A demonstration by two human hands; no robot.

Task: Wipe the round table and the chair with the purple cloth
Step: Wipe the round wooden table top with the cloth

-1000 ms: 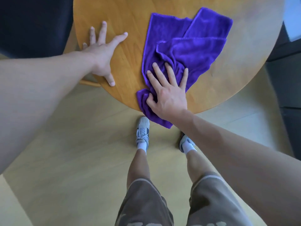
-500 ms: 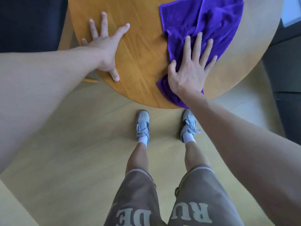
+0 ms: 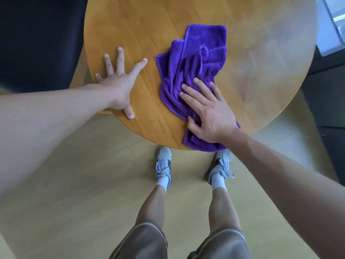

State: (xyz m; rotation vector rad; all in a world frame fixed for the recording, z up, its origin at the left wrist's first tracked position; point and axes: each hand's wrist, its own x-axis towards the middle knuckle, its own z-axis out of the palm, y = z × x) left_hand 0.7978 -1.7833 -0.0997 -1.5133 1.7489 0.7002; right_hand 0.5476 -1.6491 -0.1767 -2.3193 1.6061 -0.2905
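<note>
The round honey-coloured wooden table (image 3: 130,30) fills the upper part of the view, its near edge curving just above the person's 2 shoes, and most of its top lies bare to the left and far right of the work. On it, right of centre, the purple terry cloth (image 3: 197,58) is now bunched into long ridges, and since 0.5 s ago it has been dragged back from the far right part of the top toward the near edge, so that its lower corner hangs a little over the rim; 1 s ago it lay in much the same near spot, which reads as a back-and-forth stroke rather than a single pass. The right hand (image 3: 209,113) rests flat on the cloth's near end, fingers spread and extended (pressing down, not pinching or gripping the fabric), with the thumb on the cloth beside the bare wood. The left hand (image 3: 117,81) is splayed open on the bare table top near its left edge, holding nothing, and has barely shifted across the 3 frames, apparently bracing. My judgement is that the table wipe is mid-way, the left and far portions not yet covered, and the dark chair (image 3: 37,40) beyond the left edge is untouched
</note>
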